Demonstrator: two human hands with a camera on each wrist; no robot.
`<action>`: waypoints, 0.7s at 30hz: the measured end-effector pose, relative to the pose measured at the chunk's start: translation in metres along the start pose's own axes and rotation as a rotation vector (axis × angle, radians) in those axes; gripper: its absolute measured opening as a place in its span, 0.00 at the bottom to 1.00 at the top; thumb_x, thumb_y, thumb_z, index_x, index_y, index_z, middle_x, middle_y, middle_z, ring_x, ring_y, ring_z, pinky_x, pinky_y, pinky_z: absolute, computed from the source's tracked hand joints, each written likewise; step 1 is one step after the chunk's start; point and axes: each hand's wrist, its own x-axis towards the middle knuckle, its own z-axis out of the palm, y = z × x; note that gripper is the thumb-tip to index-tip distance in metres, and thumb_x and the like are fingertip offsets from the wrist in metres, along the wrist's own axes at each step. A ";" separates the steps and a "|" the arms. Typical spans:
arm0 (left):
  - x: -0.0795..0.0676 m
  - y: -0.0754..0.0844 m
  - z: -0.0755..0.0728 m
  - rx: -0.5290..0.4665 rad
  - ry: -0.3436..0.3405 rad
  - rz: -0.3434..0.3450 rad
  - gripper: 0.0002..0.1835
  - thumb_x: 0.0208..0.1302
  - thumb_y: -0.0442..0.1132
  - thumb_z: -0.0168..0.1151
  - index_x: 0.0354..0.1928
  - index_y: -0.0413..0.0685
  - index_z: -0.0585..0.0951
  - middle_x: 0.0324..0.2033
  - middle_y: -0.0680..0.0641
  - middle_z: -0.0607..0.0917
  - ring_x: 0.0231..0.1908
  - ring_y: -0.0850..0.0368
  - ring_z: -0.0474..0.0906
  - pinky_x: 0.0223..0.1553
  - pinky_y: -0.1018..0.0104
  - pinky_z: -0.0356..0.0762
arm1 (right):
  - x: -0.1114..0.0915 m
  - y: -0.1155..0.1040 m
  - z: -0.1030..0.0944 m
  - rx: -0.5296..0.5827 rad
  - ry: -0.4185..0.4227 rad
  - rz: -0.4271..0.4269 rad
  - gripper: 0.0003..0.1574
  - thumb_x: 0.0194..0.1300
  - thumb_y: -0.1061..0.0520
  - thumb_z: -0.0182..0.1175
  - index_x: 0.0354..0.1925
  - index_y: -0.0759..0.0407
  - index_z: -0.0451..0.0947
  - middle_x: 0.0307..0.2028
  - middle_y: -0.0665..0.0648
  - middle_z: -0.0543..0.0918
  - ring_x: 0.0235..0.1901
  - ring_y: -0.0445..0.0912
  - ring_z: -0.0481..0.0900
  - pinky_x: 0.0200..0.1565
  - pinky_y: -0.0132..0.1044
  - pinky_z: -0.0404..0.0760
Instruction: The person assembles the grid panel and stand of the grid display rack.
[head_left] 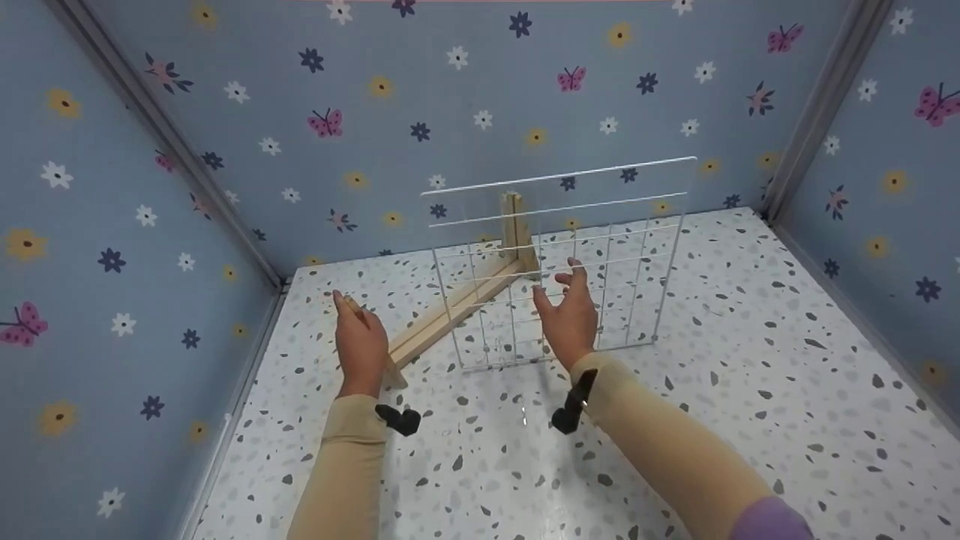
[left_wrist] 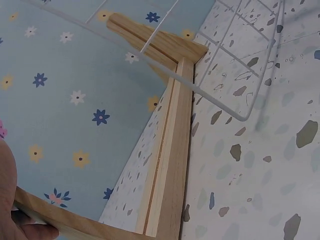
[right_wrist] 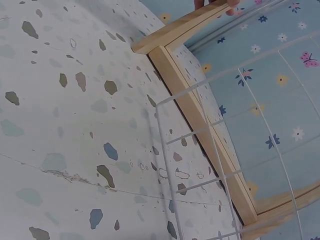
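Note:
A white wire grid panel (head_left: 555,180) stands tilted over the table in the head view. My right hand (head_left: 571,319) is at its middle, holding its wires with bent fingers; the wrist views do not show that grip. Behind the grid lies a wooden frame, whose long grooved rail (head_left: 461,311) runs from near left to far right. An upright end piece (head_left: 517,225) stands at the far end. My left hand (head_left: 361,345) grips the near end piece (left_wrist: 75,222). In the right wrist view, the grid's lower corner (right_wrist: 159,104) overlaps the rail, apparently apart from it.
The speckled white tabletop (head_left: 480,465) spreads beneath everything. Blue flowered panels stand at the back (head_left: 465,90), left (head_left: 112,300) and right (head_left: 900,225), with grey metal strips at the corners. The far end piece stands close to the back panel.

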 end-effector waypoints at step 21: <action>-0.015 0.010 0.016 -0.023 -0.033 0.060 0.37 0.81 0.42 0.41 0.82 0.51 0.36 0.75 0.35 0.59 0.68 0.41 0.68 0.62 0.47 0.72 | 0.008 -0.011 -0.011 -0.004 -0.005 -0.041 0.45 0.70 0.48 0.64 0.76 0.47 0.54 0.64 0.56 0.77 0.51 0.53 0.81 0.48 0.51 0.80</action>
